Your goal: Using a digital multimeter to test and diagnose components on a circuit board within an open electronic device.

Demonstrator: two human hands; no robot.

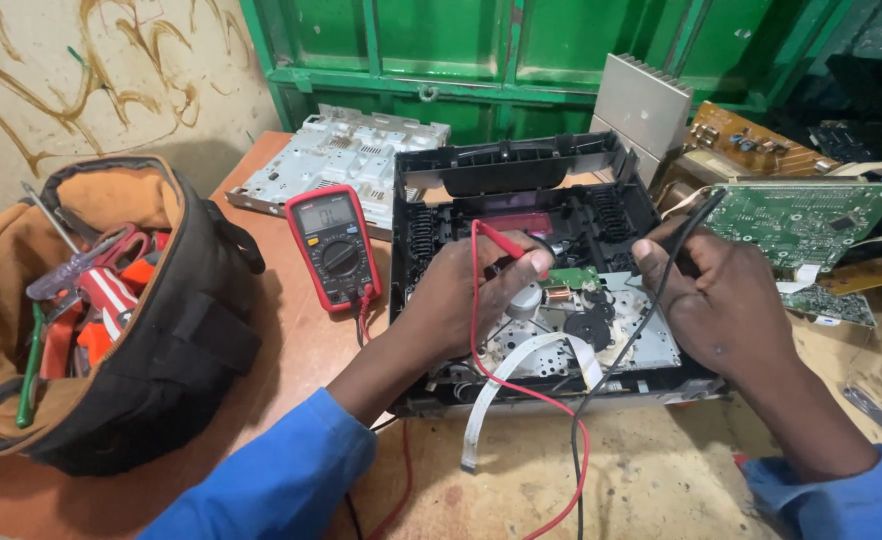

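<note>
My left hand grips a red test probe, its tip pointing down toward a small green circuit board inside an opened black device chassis. My right hand holds the black probe over the same spot. Red and black leads trail from the probes back toward me. A red multimeter lies left of the chassis with its display lit. A white ribbon cable curls out of the chassis front.
An open tool bag with screwdrivers and pliers sits at the left. A white metal cover lies behind the meter. Green circuit boards and a grey heat sink crowd the right. A green metal door stands behind.
</note>
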